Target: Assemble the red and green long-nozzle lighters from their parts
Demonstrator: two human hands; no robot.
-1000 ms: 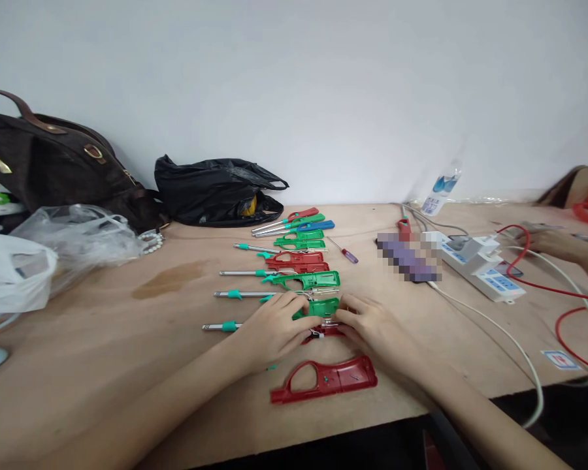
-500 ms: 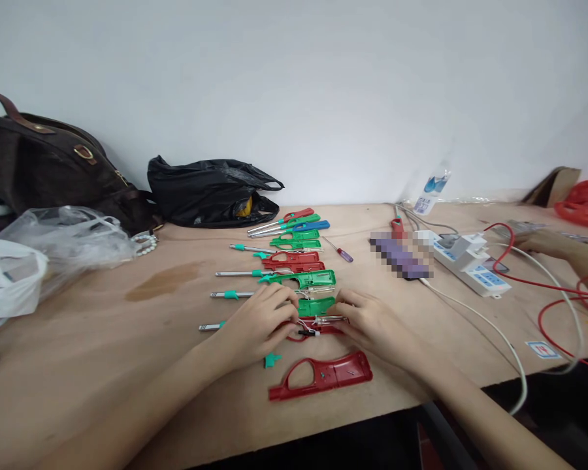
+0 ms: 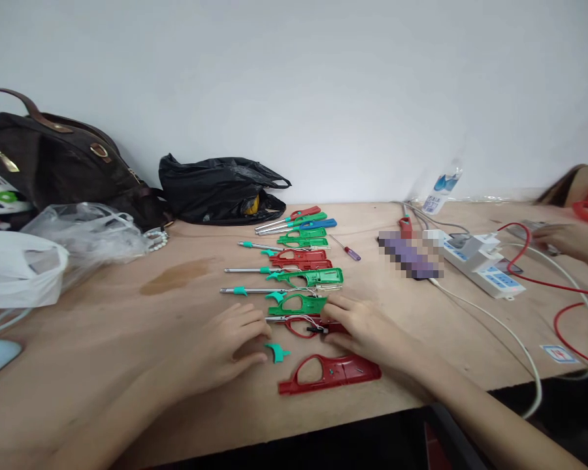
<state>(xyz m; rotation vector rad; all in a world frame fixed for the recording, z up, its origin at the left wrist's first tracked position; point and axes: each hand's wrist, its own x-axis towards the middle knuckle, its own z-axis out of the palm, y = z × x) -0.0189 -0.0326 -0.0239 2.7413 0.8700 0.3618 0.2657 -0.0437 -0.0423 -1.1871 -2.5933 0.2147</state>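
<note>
My left hand (image 3: 238,336) rests over the metal tube (image 3: 276,319) of the nearest opened lighter, thumb and fingers apart; it hides most of the tube. My right hand (image 3: 357,323) is closed round the handle end of that lighter's red half shell (image 3: 296,331), its fingertips partly hidden. White wires and a small black part (image 3: 317,330) lie beside the right thumb. A green trigger (image 3: 277,353) lies just right of my left thumb. In front is the other red half shell (image 3: 330,375), inner side up. A green half shell (image 3: 301,304) lies just behind.
Opened green and red lighters (image 3: 304,260) lie in a row behind, and whole ones (image 3: 298,222) farther back. A screwdriver (image 3: 351,252), a purple phone (image 3: 416,261) and a power strip (image 3: 490,271) are to the right. Bags (image 3: 215,189) stand at the left and back. Another person's hand (image 3: 563,238) is far right.
My left hand has moved left, away from the wires and onto the tube, its fingers spreading. My right hand stays at the handle end. The view has shifted slightly left.
</note>
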